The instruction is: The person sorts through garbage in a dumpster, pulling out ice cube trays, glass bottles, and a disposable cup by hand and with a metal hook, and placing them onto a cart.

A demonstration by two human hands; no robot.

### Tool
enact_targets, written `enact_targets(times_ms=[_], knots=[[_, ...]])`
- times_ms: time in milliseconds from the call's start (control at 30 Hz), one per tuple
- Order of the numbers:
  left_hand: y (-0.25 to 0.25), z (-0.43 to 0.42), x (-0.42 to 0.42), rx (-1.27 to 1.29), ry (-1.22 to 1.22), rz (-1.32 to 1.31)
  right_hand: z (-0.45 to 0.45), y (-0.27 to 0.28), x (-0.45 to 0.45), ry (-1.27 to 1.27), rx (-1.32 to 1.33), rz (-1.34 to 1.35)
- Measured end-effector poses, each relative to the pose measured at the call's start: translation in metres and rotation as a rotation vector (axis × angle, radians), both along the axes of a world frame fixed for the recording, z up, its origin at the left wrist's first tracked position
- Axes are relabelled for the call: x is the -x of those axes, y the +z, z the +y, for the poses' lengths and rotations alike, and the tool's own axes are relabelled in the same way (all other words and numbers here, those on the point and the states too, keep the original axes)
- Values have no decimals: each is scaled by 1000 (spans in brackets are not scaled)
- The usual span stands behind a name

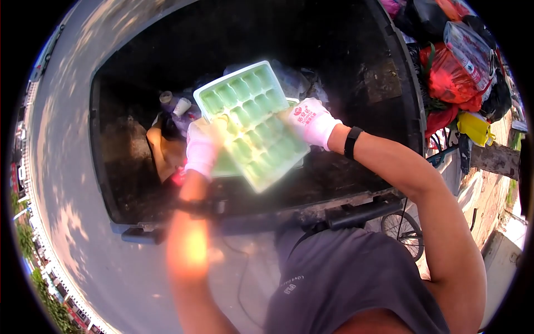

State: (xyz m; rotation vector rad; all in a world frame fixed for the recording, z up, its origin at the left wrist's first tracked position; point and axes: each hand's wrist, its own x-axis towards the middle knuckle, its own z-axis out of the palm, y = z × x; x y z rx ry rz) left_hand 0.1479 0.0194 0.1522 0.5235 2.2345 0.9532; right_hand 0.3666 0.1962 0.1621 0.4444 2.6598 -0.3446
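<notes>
Over the open black bin I hold a pale green plastic compartment tray with a white rim, tilted, with rows of moulded hollows facing up. A blurred lower section angles off toward the bin's front; I cannot tell whether it is a separate tray. My left hand, in a white glove, closes on the left edge. On the opposite edge, my right hand, gloved in white with red print, grips it too. Another green edge shows behind the tray, partly hidden.
The dark bin holds a white cup, clear plastic and a brown piece of rubbish. To the right lie piled bags, including a red bag and a yellow one. A bicycle wheel stands near the bin's front right.
</notes>
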Motion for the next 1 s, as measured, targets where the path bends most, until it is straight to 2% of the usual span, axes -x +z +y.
enact_targets(times_ms=[67, 133, 167, 200, 233, 300, 333, 400, 467, 533, 600, 633, 667, 733, 800, 833, 900, 933, 1000], knots=[[-3, 1, 2, 36, -21, 66, 5, 2, -2, 5, -46, 46], [-5, -2, 6, 56, 2, 92, 24, 5, -9, -158, -57, 150], [-10, -8, 12, 56, 17, 83, 36, 9, -17, -357, -13, 348], [-19, -13, 18, 53, 26, 75, 52, 4, -18, -572, -57, 358], [-19, -14, 20, 48, 27, 79, 68, 2, -21, -683, -106, 349], [-16, -17, 19, 39, 22, 96, 94, 1, -31, -893, 79, 127], [-14, -19, 17, 9, 30, 65, 97, -13, -38, -902, 61, 107], [-16, -21, 16, -23, 69, 1, 90, -56, -56, -802, 491, 270], [-25, -14, 18, -34, 128, -63, 57, -31, -53, -941, 837, 12], [10, -4, 3, -98, 218, -222, 38, -25, -54, -800, 1060, -70], [25, 2, -5, -216, 245, -357, 25, -23, -59, -911, 1163, -62], [39, 2, -8, -241, 211, -390, 22, -19, -59, -964, 1190, -37], [31, -5, 0, -305, 157, -482, 24, -40, -60, -993, 1217, -14], [46, -6, -11, -455, 160, -699, 23, -34, -69, -1021, 1319, 92], [64, -8, -18, -457, 131, -766, 18, -26, -77, -1088, 1836, 302], [65, -7, -18, -477, 124, -870, 18, -12, -80, -1178, 1919, 324], [73, 0, -27, -498, 65, -1048, 13, 31, -93, -1130, 1550, 458], [80, 4, -33, -503, 20, -1115, 12, 42, -99, -1111, 1467, 498], [85, 22, -43, -488, -123, -947, 16, 63, -118, -1119, 1314, 578]])
